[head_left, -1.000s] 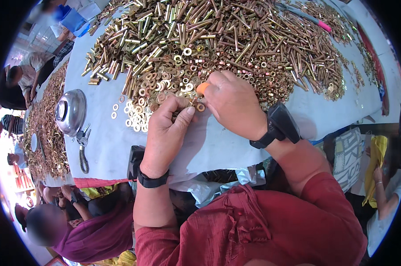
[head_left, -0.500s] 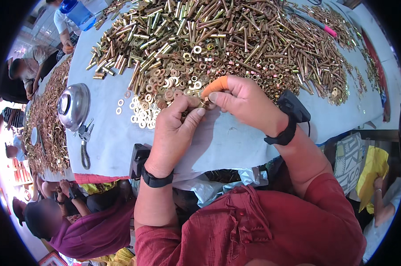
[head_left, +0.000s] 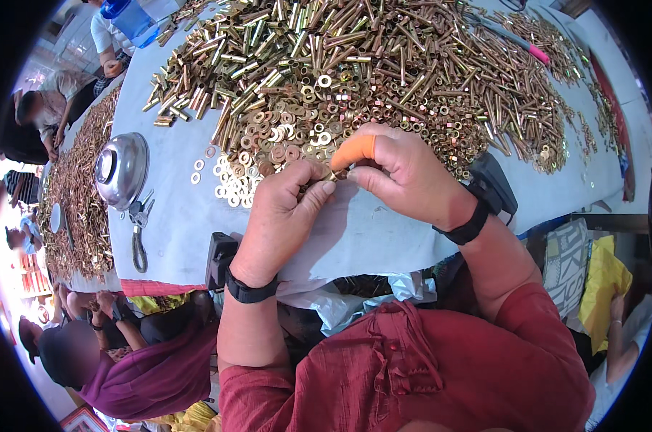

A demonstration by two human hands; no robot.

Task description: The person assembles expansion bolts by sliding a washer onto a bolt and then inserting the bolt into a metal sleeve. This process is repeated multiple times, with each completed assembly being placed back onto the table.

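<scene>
Above the table's near side, my left hand [head_left: 282, 209] pinches a small brass-coloured metal part [head_left: 334, 175] between thumb and forefinger. Much of that part is covered by my fingertips, so its exact kind is unclear. My right hand [head_left: 408, 176] meets it from the other side, thumb and forefinger closed around its end. An orange finger cover [head_left: 354, 150] wraps the right forefinger. Just beyond my hands lie loose flat washers [head_left: 236, 181], and hex nuts [head_left: 448, 133] spread behind the right hand. A large heap of metal sleeves [head_left: 326, 43] fills the far side.
On the left stand an upturned steel bowl [head_left: 122, 171] and keys with a black strap [head_left: 138, 245]. A pink-tipped tool [head_left: 538, 54] lies on the heap at far right. A blue container [head_left: 131, 21] stands at far left. Other people sit around another parts-covered table [head_left: 77, 201].
My right hand has shifted slightly right and nearer, its wrist turning a little. The left hand stays almost in place, still pinching the small part.
</scene>
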